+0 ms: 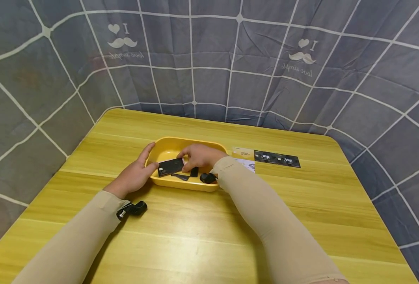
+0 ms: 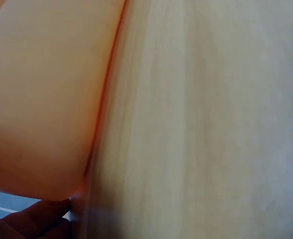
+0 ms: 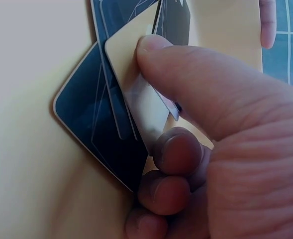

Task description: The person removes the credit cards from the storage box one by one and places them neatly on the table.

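My left hand point(image 1: 135, 175) holds the left end of a yellow plastic basin point(image 1: 181, 187), its thumb over the rim at the corner of a black VIP card point(image 1: 170, 167). Seen from the left wrist, the basin's outer wall point(image 2: 42, 99) fills the left side, with fingers point(image 2: 37, 219) at its lower corner. Inside the basin, my right hand point(image 1: 200, 155) pinches a card. The right wrist view shows the thumb on a pale, shiny card point(image 3: 129, 55) and curled fingertips at its lower edge. Dark cards point(image 3: 76, 104) lie fanned beneath it.
On the table point(image 1: 195, 228), right of the basin, lie a gold card point(image 1: 243, 152), two black Vip cards point(image 1: 265, 156) side by side, and a whitish card point(image 1: 246, 163) partly behind the right sleeve. A grey checked curtain point(image 1: 209, 55) hangs behind the table.
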Demonstrator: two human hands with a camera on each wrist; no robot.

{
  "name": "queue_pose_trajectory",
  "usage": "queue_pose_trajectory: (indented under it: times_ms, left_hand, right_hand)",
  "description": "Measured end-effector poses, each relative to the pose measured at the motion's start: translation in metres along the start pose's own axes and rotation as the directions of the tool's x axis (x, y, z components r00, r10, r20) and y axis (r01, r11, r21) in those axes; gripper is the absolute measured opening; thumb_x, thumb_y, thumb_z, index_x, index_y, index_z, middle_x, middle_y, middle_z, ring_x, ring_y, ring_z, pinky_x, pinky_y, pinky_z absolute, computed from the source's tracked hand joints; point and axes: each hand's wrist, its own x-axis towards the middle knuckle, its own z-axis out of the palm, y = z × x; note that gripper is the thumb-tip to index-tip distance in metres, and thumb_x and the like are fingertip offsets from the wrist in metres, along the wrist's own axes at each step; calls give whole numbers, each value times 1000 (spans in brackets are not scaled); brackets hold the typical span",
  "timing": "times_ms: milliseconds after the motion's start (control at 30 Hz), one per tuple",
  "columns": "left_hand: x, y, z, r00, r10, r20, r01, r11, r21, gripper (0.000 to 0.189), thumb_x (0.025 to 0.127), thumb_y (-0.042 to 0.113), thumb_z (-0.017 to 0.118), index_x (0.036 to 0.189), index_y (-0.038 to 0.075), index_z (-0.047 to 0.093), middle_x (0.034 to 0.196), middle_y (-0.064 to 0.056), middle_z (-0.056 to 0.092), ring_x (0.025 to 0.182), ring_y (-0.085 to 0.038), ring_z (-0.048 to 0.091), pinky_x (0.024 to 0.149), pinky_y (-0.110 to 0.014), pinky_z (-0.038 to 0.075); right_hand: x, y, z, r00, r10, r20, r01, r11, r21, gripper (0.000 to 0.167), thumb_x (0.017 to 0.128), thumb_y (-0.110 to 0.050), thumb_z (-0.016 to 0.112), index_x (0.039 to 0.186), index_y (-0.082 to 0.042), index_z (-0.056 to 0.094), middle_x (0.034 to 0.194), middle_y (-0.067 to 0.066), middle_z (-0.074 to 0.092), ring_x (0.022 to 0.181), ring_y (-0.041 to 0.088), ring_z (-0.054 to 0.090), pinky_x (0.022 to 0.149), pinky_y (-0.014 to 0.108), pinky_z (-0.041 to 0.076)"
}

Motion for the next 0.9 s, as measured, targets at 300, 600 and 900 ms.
queue_pose_trajectory:
  times_ms: [300, 600, 900]
  left_hand:
    - [-1, 1, 0, 1000, -3, 2, 3, 1000, -11, 76, 110, 50, 40, 170, 35, -4, 170, -29, 26, 146, -60, 40, 116, -74, 35]
    - [-1, 2, 1, 1000, -7, -2, 7, 1000, -2, 76, 110, 50, 39, 170, 36, -4, 169, -30, 29, 145, -60, 41, 116, -74, 35]
    - [-1, 1, 0, 1000, -11, 2, 11, 1000, -1, 76, 110, 50, 38, 170, 36, -5, 170, -29, 26, 146, -60, 40, 117, -74, 34]
  right_hand:
    - [-1, 0, 0, 1000, -5, -2, 5, 1000, 7, 59, 92, -28, 82, 148, -19, 64, 118, 1, 67, 97, 22, 58, 89, 32, 49]
    - [-2, -1, 1, 1000, -5, -2, 5, 1000, -3, 59, 92, -27, 82, 147, -19, 64, 114, 2, 68, 94, 21, 57, 86, 30, 48]
    - [-1, 1, 0, 1000, -11, 0, 11, 1000, -22, 59, 93, -29, 80, 149, -19, 62, 107, 2, 68, 88, 20, 58, 83, 30, 49]
